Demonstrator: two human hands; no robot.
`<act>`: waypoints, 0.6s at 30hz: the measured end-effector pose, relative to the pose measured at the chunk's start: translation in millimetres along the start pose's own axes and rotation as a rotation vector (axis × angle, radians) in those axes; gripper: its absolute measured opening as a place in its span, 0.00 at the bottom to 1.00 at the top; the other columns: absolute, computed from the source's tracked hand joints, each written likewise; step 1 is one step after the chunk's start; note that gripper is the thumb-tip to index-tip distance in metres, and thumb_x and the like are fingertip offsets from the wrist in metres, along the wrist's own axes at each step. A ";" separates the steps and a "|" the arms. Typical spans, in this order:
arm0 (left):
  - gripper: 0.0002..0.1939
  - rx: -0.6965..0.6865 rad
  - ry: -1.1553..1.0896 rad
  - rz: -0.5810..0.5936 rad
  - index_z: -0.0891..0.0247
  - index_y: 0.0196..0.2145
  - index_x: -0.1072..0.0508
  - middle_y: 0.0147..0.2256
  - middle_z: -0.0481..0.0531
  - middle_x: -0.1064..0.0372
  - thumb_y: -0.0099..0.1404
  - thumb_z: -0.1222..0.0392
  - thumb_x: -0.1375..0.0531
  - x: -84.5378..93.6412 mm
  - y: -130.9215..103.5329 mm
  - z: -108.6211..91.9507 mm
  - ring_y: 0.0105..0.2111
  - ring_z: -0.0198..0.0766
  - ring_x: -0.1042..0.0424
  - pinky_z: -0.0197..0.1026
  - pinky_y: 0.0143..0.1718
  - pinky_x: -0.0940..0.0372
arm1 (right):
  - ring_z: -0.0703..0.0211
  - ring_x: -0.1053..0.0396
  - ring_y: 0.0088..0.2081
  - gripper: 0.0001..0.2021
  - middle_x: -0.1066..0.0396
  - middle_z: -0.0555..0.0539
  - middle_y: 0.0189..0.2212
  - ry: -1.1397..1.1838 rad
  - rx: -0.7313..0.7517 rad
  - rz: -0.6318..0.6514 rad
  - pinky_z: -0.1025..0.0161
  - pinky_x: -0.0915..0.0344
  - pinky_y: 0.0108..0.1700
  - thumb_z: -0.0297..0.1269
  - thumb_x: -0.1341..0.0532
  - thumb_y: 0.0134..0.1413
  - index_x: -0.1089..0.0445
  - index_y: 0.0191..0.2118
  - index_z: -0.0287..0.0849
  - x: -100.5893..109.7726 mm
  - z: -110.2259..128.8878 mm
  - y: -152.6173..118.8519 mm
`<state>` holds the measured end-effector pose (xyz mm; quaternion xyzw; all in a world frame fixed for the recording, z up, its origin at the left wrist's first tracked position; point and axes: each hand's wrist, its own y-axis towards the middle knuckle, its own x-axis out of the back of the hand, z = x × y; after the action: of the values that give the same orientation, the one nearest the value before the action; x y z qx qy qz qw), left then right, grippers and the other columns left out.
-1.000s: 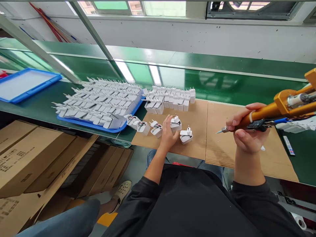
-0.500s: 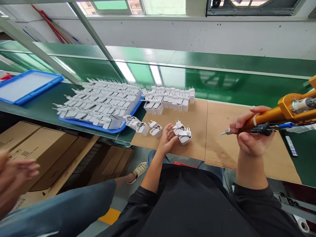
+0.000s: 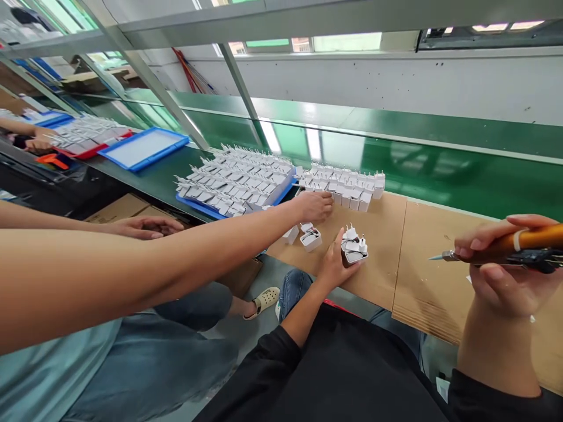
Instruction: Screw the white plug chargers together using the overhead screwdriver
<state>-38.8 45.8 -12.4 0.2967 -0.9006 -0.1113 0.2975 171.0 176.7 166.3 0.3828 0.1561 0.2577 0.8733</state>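
My left hand (image 3: pixel 332 268) curves round two open white plug adapters (image 3: pixel 356 256) at the front of the cardboard, thumb on the near side and index finger behind. Two-pin plug tops and thin wires show in them. At the right, my right hand (image 3: pixel 505 278) grips an orange dispensing tool (image 3: pixel 539 241), its pale blue needle tip pointing left above the cardboard. Left of my left hand stands another open adapter (image 3: pixel 311 240). A co-worker's hand (image 3: pixel 314 206) reaches in from the left to the row of adapters (image 3: pixel 352 186) behind; its fingertips are partly hidden.
A blue tray (image 3: pixel 193 205) packed with white adapters stands at the left. Beyond it lie another blue tray (image 3: pixel 145 147) and a red tray (image 3: pixel 94 150). The co-worker's forearm (image 3: pixel 211 252) crosses the bench edge. Cardboard (image 3: pixel 387 234) covers the green bench.
The view has swung left. A co-worker's arm has come across to the back adapters. My left hand has closed round the two front adapters; the tool stays in my right hand.
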 end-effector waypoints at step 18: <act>0.55 0.159 0.203 -0.298 0.48 0.70 0.54 0.59 0.64 0.36 0.54 0.46 0.29 24.3 -46.0 20.2 0.58 0.65 0.34 0.71 0.56 0.38 | 0.54 0.42 0.22 0.24 0.37 0.50 0.25 -0.076 -0.014 -0.054 0.52 0.40 0.20 0.45 0.29 0.39 0.26 0.47 0.58 4.6 -7.3 3.3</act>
<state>-45.1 -5.1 -34.5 0.4592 -0.8180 -0.0522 0.3426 170.2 185.5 163.7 0.3817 0.1315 0.2203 0.8880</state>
